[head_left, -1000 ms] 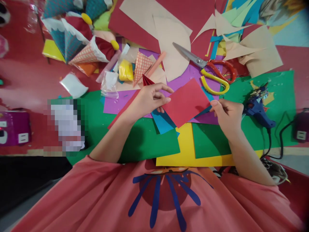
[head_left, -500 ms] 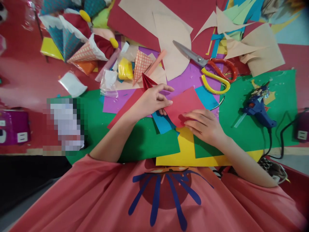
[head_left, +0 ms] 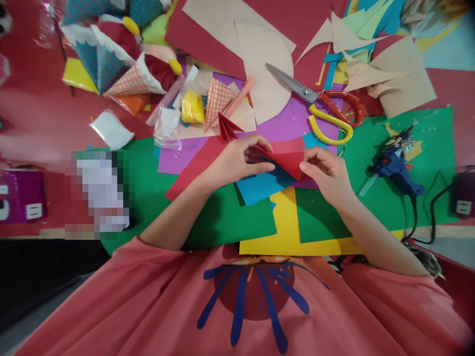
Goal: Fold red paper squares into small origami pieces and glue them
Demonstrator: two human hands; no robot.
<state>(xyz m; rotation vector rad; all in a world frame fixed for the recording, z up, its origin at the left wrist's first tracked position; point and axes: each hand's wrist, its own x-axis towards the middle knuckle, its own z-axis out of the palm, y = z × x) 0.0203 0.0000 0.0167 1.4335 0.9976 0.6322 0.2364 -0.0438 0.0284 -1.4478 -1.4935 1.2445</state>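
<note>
A fold looks to be the step in hand: the red paper [head_left: 287, 160] is bent over between the hands, above a blue sheet [head_left: 260, 187], midway along the table [head_left: 40, 123] and towards its near edge. The right hand [head_left: 322, 173] pinches one corner between thumb and fingers. The left hand [head_left: 245, 158] curves its fingers at the paper's other end, thumb spread apart from them; whether it grips there cannot be told. The next move seems to call for lining up the paper's edges or corners before the crease is pressed flat.
</note>
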